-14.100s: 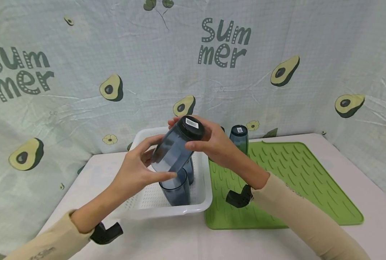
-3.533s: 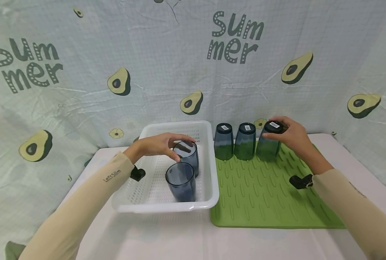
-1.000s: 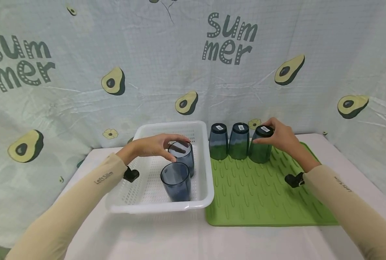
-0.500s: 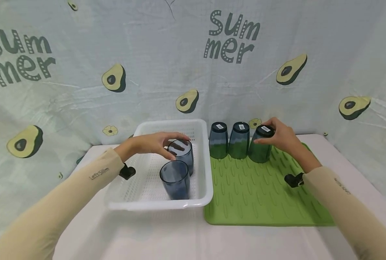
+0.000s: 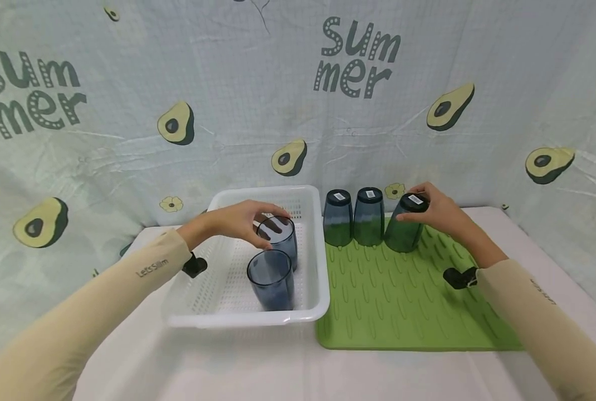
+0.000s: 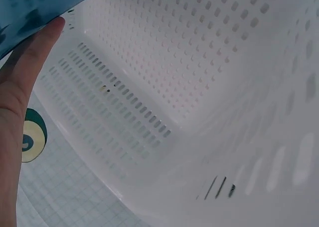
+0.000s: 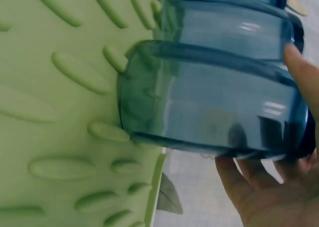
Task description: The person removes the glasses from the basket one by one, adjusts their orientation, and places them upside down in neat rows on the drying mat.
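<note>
In the head view, my right hand point(image 5: 443, 213) grips a tinted drinking glass point(image 5: 402, 231) by its dark base. This glass is upside down, leaning slightly, its rim down at the green mat point(image 5: 393, 301). The right wrist view shows fingers beneath and thumb above the held glass point(image 7: 209, 107). Two more upturned glasses, one blue-grey glass point(image 5: 337, 220) and its neighbour glass point(image 5: 369, 218), stand to its left. My left hand point(image 5: 238, 223) spans the rim of the rear upright glass point(image 5: 289, 248) in the white basket point(image 5: 323, 267). A front upright glass point(image 5: 273, 287) stands beside it.
The perforated basket adjoins the mat's left edge on a pale table point(image 5: 258, 367). A curtain point(image 5: 238, 83) printed with avocados and lettering hangs close behind the row of glasses.
Earlier both hands held one glass over the basket; later the left hand was at the rear glass and the right at the mat's third glass. Lately that glass has tilted slightly rightward.
</note>
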Demonstrator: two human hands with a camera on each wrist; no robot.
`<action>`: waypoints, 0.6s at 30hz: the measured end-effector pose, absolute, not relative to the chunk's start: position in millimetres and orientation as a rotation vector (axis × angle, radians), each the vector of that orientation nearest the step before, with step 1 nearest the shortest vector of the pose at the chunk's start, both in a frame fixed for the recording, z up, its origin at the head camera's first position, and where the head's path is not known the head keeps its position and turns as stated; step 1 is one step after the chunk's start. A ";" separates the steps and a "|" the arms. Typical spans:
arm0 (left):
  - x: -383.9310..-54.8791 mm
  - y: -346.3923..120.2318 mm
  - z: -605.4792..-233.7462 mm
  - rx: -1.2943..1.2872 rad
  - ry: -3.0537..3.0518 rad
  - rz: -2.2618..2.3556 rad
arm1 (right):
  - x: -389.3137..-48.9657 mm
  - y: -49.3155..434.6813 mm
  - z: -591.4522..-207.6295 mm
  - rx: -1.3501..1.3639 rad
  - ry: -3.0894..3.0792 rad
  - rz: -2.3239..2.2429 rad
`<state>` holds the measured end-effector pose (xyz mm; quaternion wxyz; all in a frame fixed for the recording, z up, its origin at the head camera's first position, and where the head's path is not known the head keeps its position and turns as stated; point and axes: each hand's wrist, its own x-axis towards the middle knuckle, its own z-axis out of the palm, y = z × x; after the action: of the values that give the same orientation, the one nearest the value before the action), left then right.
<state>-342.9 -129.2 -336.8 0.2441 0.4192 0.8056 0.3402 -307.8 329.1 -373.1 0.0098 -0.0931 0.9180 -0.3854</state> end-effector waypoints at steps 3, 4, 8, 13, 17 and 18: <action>-343.4 -129.1 -337.2 1.167 2.243 0.918 | -306.4 333.3 -371.1 -0.307 2.797 -1.250; -343.5 -129.1 -336.8 1.171 2.254 0.918 | -305.9 334.5 -369.8 -0.310 2.786 -1.258; -340.2 -130.5 -330.6 1.200 2.307 0.923 | -303.8 335.8 -365.3 -0.314 2.787 -1.249; -330.4 -132.7 -317.1 1.207 2.442 0.985 | -298.6 333.9 -359.7 -0.373 2.858 -1.145; -317.9 -130.8 -307.9 1.194 2.581 1.050 | -294.1 333.0 -357.3 -0.423 2.934 -1.024; -314.6 -130.1 -306.1 1.187 2.610 1.070 | -293.3 333.0 -357.1 -0.426 2.945 -1.000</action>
<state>-314.6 -130.1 -306.1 0.0406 0.3874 0.8522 0.3493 -293.3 333.0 -357.1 0.0011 -0.1356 0.9381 -0.3186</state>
